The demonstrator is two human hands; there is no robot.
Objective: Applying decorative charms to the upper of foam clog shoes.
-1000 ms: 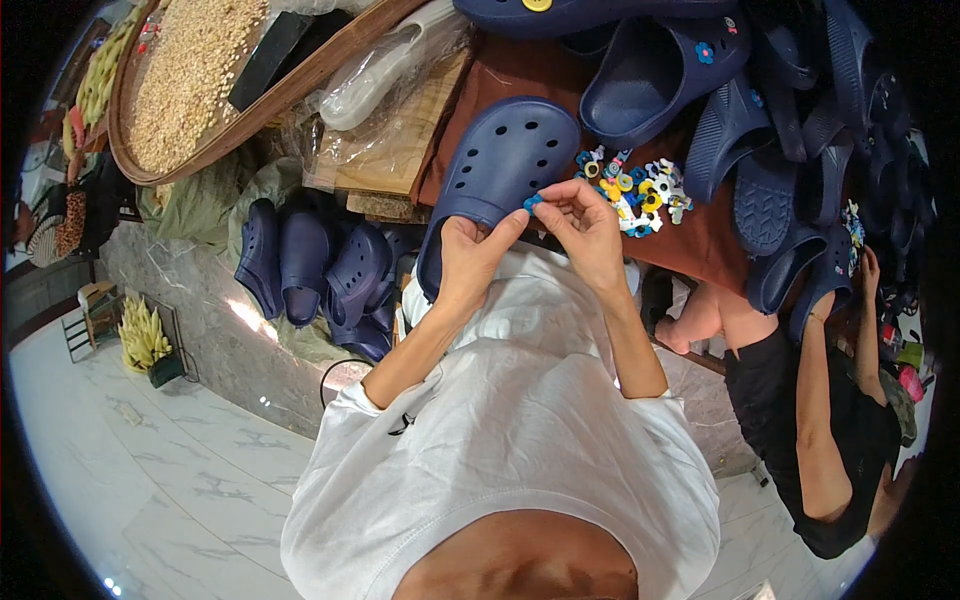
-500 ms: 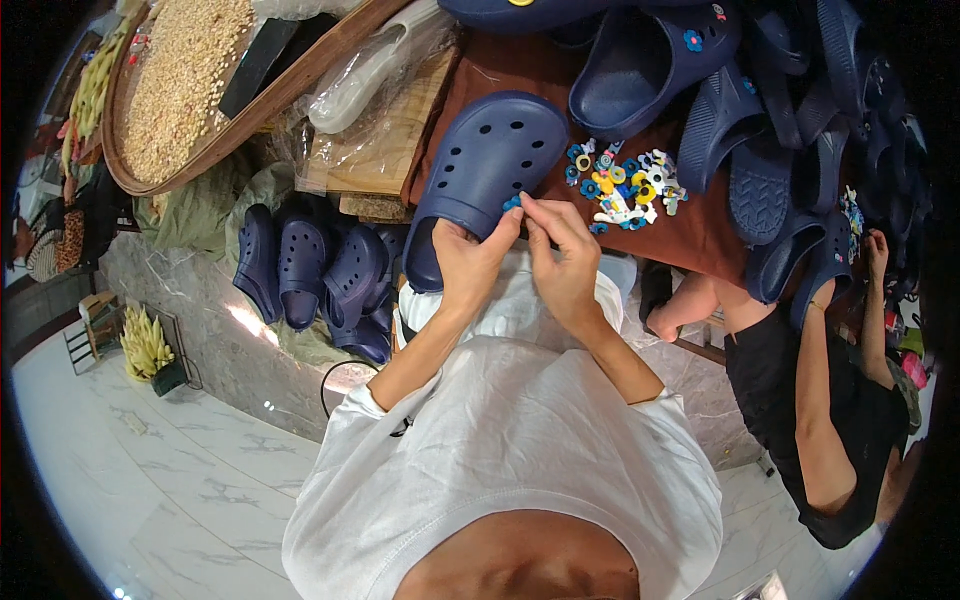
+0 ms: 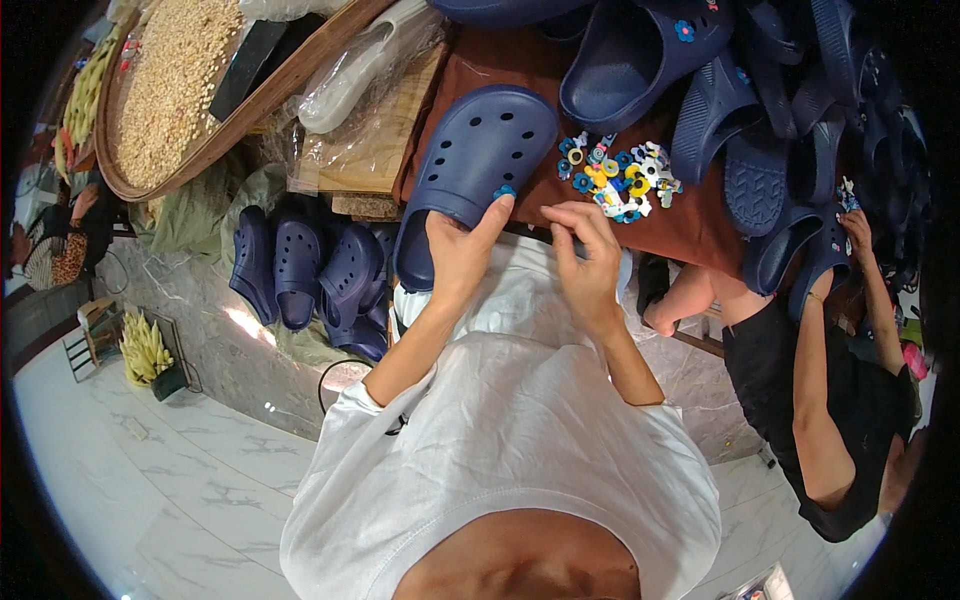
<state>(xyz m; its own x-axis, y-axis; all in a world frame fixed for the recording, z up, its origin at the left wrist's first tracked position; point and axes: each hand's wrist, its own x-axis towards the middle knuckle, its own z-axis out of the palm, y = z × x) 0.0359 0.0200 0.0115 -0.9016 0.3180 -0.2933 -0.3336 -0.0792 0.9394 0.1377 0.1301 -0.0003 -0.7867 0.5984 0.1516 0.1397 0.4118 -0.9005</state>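
Observation:
A dark blue clog [image 3: 465, 165] with holes in its upper lies at the table's near edge, its toe pointing away from me. My left hand [image 3: 462, 245] grips it at the opening, the fingers hidden inside and the thumb up by a blue flower-shaped shoe charm [image 3: 504, 192]. That charm sits on the right side of the clog's upper. Just right of the clog, my right hand [image 3: 588, 250] is raised, touching nothing, with thumb and index finger apart. Beyond it a pile of small colourful shoe charms [image 3: 625, 178] lies on the brown cloth [image 3: 690, 235].
Many blue clogs [image 3: 735, 110] crowd the right side. Several more [image 3: 300, 260] hang at left below a wooden board [image 3: 365, 150]. A grain-filled tray [image 3: 170, 100] stands far left. At right, a co-worker's hand [image 3: 857, 232] handles another clog.
My right hand has let go of the charm and drawn back to the right, away from the clog. The blue flower charm now shows on the upper. My left hand keeps its hold.

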